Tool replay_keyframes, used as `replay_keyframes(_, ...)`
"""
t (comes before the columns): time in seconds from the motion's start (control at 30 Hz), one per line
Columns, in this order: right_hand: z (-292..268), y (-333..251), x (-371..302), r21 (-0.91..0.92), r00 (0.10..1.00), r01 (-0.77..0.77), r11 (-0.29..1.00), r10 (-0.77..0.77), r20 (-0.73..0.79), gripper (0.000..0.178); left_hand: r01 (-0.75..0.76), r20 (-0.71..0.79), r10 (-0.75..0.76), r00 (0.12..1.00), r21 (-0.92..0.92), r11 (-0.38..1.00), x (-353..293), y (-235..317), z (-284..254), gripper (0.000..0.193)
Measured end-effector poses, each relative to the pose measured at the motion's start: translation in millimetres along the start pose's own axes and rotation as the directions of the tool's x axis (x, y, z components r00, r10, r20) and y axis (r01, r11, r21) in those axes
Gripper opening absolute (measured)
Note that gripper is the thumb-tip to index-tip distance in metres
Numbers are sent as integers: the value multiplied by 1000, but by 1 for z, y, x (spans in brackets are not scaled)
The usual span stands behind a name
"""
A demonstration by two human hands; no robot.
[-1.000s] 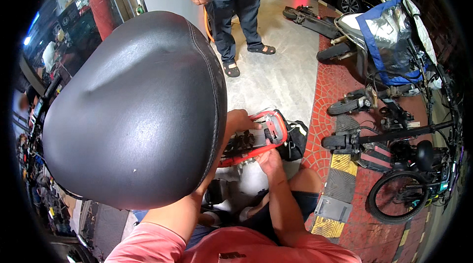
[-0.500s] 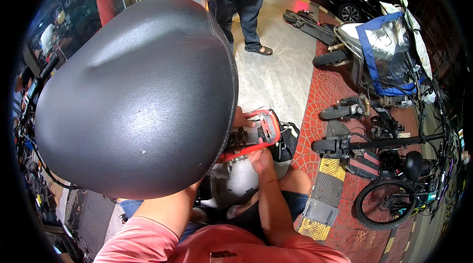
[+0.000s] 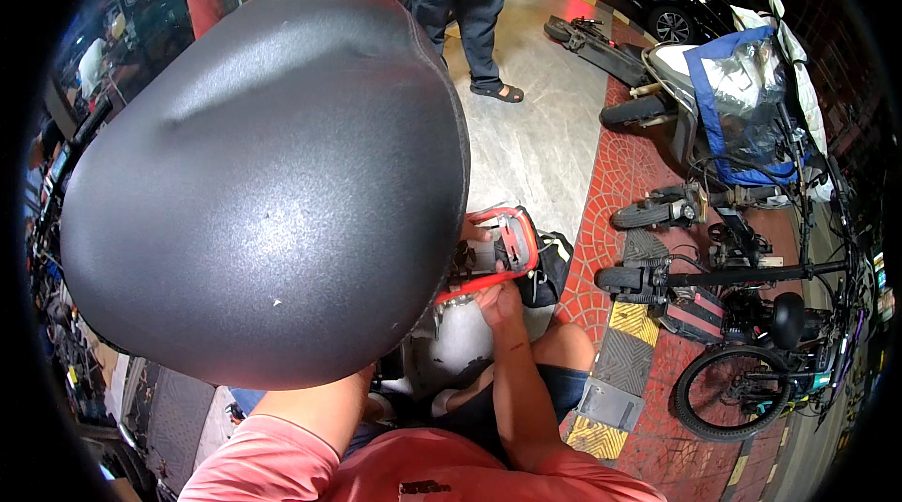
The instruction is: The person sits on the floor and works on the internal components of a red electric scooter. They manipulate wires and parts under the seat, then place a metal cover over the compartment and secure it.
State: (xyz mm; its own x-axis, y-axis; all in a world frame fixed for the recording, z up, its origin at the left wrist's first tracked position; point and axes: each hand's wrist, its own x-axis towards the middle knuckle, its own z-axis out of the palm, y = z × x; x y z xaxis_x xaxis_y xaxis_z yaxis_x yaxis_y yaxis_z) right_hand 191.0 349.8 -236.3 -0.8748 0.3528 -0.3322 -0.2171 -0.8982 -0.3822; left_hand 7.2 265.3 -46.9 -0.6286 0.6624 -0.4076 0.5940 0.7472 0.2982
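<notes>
A large black saddle (image 3: 272, 173) fills the left and middle of the view and covers much of the work. Just past its right edge shows a red frame (image 3: 531, 243), a rounded loop with grey and dark parts inside. My right hand (image 3: 500, 306) is closed on the frame's near rail, with a fingertip showing above the rail. My left forearm passes beneath the saddle. Fingers at the frame's far left side, apparently of my left hand (image 3: 473, 230), peek out past the saddle; the rest is hidden. Below the rail is a scuffed pale grey rounded part (image 3: 460, 347).
A black bag (image 3: 552, 276) lies beside the frame. Ahead stands another person (image 3: 460, 13) in a red top and dark trousers. Several scooters line the right side, with a bicycle wheel (image 3: 733, 391) and a blue-edged clear cover (image 3: 742, 98). A yellow-black ramp strip (image 3: 628, 356) borders the red paving.
The saddle now reaches slightly farther right and lower, covering more of the red frame's left end. My right hand keeps its place at the rail.
</notes>
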Motion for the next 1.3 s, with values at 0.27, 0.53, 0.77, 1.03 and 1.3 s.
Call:
replay_keyframes(0.27, 5, -1, -3, -3, 999, -4, 1000, 4, -47, 21, 25, 52, -25, 998, -1, 1000, -4, 4, -7, 93)
replay_keyframes(0.53, 4, -1, -1, -7, 999, -19, 1000, 18, -37, 24, 15, 21, -15, 1000, 7, 1000, -1, -1, -2, 96)
replay_keyframes(0.77, -31, -1, 12, 33, 996, -15, 999, 12, 93, 45, 4, 27, -5, 1000, 21, 1000, 0, 6, -3, 98)
replay_keyframes(1.03, 11, 1, -4, -13, 998, -9, 1000, 8, -62, 22, 15, 25, -15, 1000, -1, 1000, -5, -1, -4, 95)
replay_keyframes(1.3, 0, 0, -1, 6, 999, -10, 1000, 10, -32, 22, 6, 14, -6, 1000, 4, 1000, -6, 4, -5, 93)
